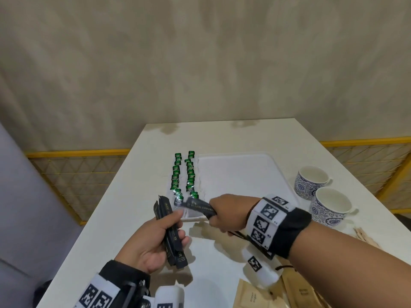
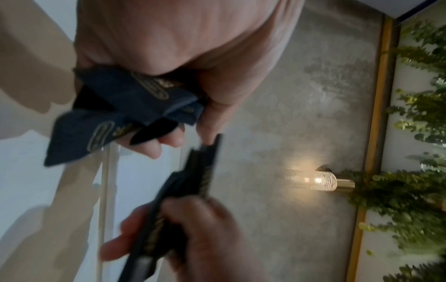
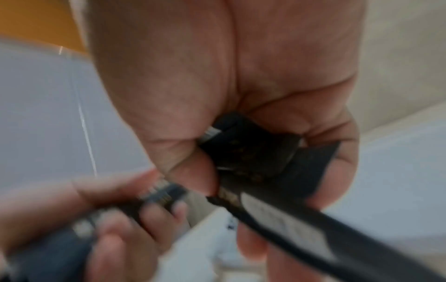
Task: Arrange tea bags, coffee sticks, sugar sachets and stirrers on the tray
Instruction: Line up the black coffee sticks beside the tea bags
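While the left hand (image 1: 153,238) grips a bundle of black coffee sticks (image 1: 170,232) above the near left part of the tabletop (image 1: 233,138), the right hand (image 1: 229,212) is closed around one more black coffee stick (image 1: 200,206), which it holds over the near left corner of the white tray (image 1: 235,174). Green tea bags (image 1: 184,174) lie in two rows along the left edge of the tray. Brown sugar sachets (image 1: 249,296) lie at the near edge of the tabletop, wooden stirrers (image 1: 364,235) near its right edge, and two patterned cups (image 1: 320,194) stand just right of the tray.
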Available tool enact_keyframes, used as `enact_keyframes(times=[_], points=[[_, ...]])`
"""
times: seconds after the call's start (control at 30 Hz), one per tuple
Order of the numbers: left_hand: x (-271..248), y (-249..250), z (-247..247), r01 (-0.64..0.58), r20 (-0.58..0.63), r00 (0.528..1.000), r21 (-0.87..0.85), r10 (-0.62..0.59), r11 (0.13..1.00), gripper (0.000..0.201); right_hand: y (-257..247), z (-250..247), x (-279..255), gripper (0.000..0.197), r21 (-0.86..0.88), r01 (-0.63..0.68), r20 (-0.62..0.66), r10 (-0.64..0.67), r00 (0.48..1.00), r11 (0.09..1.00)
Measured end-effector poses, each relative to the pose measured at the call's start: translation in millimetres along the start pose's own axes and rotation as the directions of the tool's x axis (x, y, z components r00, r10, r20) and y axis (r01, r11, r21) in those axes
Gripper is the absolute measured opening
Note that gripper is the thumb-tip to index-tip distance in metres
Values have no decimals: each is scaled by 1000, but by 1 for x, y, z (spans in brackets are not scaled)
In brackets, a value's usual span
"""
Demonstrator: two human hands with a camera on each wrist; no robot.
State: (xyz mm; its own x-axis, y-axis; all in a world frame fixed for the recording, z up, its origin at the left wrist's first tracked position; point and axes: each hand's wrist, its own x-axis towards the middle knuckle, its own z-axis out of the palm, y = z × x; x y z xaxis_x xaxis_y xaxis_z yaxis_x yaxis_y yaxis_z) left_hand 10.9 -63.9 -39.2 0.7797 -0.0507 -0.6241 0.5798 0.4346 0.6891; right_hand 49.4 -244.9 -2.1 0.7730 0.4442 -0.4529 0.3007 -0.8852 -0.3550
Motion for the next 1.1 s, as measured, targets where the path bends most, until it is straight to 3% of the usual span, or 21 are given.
enact_keyframes(times=[0.07, 0.1, 0.2, 0.33, 0.43, 0.53, 0.6, 0.67, 0.8, 0.87, 0.97, 1.1], points=[[2, -1, 12, -46, 44, 998, -11, 46, 999, 34, -9, -15, -10, 15, 312, -5, 10, 2, 1000, 950], [2, -1, 19, -73, 69, 995, -26, 74, 997, 38, -14, -20, -14, 15, 383, -20, 0, 22, 1000, 923], [0, 3, 42, -101, 167, 980, -50, 108, 994, 45, -29, -26, -21, 22, 326, 3, -82, 25, 996, 945], [7, 7, 60, -5, 228, 973, -135, 36, 991, 59, -29, -20, -22, 32, 209, 0, -221, 47, 974, 978], [14, 8, 65, -5, 206, 978, -164, 39, 986, 57, -17, -23, -19, 44, 276, 23, -165, 24, 986, 961], [19, 15, 66, -14, 226, 972, -213, 63, 977, 46, -5, -31, -15, 47, 469, 94, -158, -21, 987, 878], [21, 23, 67, 1, 267, 961, -262, 71, 965, 39, 3, -36, -10, 42, 573, 137, -231, -1, 973, 808], [26, 31, 69, 10, 276, 957, -319, 83, 948, 45, 9, -41, -3, 34, 652, 177, -313, 49, 949, 737], [41, 44, 75, -5, 292, 947, -400, 133, 917, 45, 14, -53, 15, 27, 705, 257, -418, 94, 904, 661], [53, 47, 79, -79, 199, 966, -391, 168, 917, 42, 14, -58, 23, 29, 614, 272, -483, 81, 872, 741], [70, 50, 85, -142, 118, 971, -416, 208, 898, 39, 12, -67, 31, 30, 336, 223, -534, -9, 845, 915], [74, 51, 89, -162, 142, 961, -407, 237, 899, 21, 17, -78, 45, 17, 298, 162, -462, -6, 887, 941]])
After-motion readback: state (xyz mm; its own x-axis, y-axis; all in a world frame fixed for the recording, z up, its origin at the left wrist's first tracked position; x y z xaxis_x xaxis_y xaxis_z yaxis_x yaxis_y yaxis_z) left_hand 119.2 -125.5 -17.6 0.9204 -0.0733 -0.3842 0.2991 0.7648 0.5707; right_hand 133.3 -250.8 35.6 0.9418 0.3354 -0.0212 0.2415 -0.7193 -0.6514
